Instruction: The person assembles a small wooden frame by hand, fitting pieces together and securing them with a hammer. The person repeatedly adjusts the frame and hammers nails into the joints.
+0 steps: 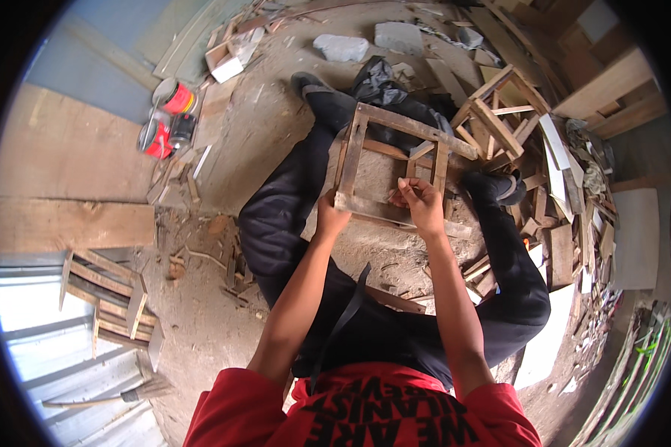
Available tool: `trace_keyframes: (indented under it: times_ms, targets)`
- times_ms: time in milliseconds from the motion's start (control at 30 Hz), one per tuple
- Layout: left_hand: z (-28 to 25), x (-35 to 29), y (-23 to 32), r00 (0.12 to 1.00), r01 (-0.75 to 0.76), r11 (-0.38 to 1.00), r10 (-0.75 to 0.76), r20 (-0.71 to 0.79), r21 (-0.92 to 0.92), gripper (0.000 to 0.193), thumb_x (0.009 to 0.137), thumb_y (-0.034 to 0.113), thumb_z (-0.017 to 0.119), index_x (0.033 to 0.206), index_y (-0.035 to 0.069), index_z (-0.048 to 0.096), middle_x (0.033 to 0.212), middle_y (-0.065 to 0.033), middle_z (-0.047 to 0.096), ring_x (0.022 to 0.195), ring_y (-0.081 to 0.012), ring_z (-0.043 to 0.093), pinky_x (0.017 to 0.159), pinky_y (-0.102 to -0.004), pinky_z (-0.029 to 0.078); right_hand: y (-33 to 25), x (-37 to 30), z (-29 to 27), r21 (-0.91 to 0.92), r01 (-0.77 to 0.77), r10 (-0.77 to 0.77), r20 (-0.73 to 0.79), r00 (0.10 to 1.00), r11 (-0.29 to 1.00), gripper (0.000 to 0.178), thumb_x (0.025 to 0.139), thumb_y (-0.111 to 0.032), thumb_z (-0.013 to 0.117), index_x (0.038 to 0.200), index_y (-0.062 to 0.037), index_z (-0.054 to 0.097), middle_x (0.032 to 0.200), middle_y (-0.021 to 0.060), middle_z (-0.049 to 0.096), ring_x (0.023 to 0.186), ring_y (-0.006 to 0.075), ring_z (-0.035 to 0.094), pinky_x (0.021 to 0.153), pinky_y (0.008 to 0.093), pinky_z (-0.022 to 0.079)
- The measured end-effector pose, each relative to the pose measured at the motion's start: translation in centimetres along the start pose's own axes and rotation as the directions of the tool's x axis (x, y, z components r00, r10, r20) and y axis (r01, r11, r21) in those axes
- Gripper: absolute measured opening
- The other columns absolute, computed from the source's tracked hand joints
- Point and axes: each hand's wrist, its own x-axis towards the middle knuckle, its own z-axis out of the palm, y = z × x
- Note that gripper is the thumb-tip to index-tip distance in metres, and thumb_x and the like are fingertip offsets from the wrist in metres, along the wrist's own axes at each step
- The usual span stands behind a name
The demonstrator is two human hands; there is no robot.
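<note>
Wooden frame (353, 153): in front of the person, between the spread legs (279, 197), over the dusty floor (250, 134).
Left hand (332, 215): fingers curled firmly around the frame's near left corner.
Right hand (423, 206): at the near rail, fingers bent, thumb and fingertips drawn together; whether they pinch anything small cannot be told.
Second frame (497, 128): tilted among scrap wood (561, 247), beyond the right foot (507, 188).
Black plastic bag (380, 80): just beyond the wooden frame.
Cans (156, 140): red and black, grouped at far left.
</note>
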Motion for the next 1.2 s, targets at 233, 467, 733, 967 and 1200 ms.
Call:
trace_keyframes:
  times_ms: [233,467,733,967,1200]
  targets:
    - [-0.3,0.2,-4.6,0.981,0.152,0.988,-0.147,0.127,-0.027,0.035,0.084,0.015,0.071,0.115,0.001,0.063,0.105,-0.0154,0.071,0.099,-0.0217,0.067,0.083,-0.0349,0.052,-0.4,0.3,6.4,-0.397,0.222,-0.220,0.051,0.974,0.890,0.017,0.089,-0.012,0.073,0.099,0.0028,0.070,0.088,0.0114,0.074,0.084,0.0155,0.071,0.074,0.0300,0.054]
    - [1.8,-0.2,-3.9,0.955,0.191,0.977,-0.161,0.249,-0.099,0.042,0.081,0.010,0.074,0.118,0.001,0.058,0.108,-0.0145,0.069,0.101,-0.0258,0.067,0.085,-0.0352,0.052,-0.7,-1.4,7.3,-0.613,0.388,-0.318,0.226,0.921,0.689,0.015,0.086,-0.008,0.070,0.098,-0.0003,0.072,0.096,0.0203,0.071,0.088,0.0354,0.070,0.077,0.0389,0.056]
    - [-0.3,-2.0,-3.1,0.852,0.476,0.797,-0.523,-0.030,-0.372,0.031,0.083,-0.003,0.059,0.114,-0.004,0.064,0.108,-0.0133,0.068,0.096,-0.0232,0.068,0.083,-0.0336,0.055,0.5,-1.0,7.0,-0.671,0.524,-0.439,0.314,0.842,0.525,0.013,0.086,-0.007,0.069,0.098,-0.0029,0.072,0.096,0.0160,0.072,0.087,0.0351,0.070,0.077,0.0406,0.056]
    - [-5.7,-3.6,4.3,0.858,0.453,0.722,-0.512,0.037,-0.522,0.025,0.093,0.006,0.059,0.116,-0.002,0.065,0.108,-0.0127,0.069,0.100,-0.0207,0.067,0.086,-0.0332,0.053,0.3,-1.0,7.2,-0.673,0.624,-0.491,0.418,0.764,0.397,0.013,0.084,-0.006,0.070,0.096,-0.0033,0.072,0.095,0.0133,0.073,0.088,0.0317,0.070,0.082,0.0410,0.054]
    - [-4.9,-3.0,4.0,0.875,0.429,0.750,-0.484,0.023,-0.504,0.022,0.095,0.009,0.059,0.114,-0.001,0.066,0.108,-0.0105,0.070,0.100,-0.0197,0.068,0.086,-0.0323,0.053,0.6,-1.0,7.3,-0.696,0.673,-0.510,0.496,0.703,0.251,0.013,0.084,-0.008,0.069,0.098,-0.0064,0.071,0.095,0.0100,0.073,0.090,0.0274,0.069,0.085,0.0397,0.051]
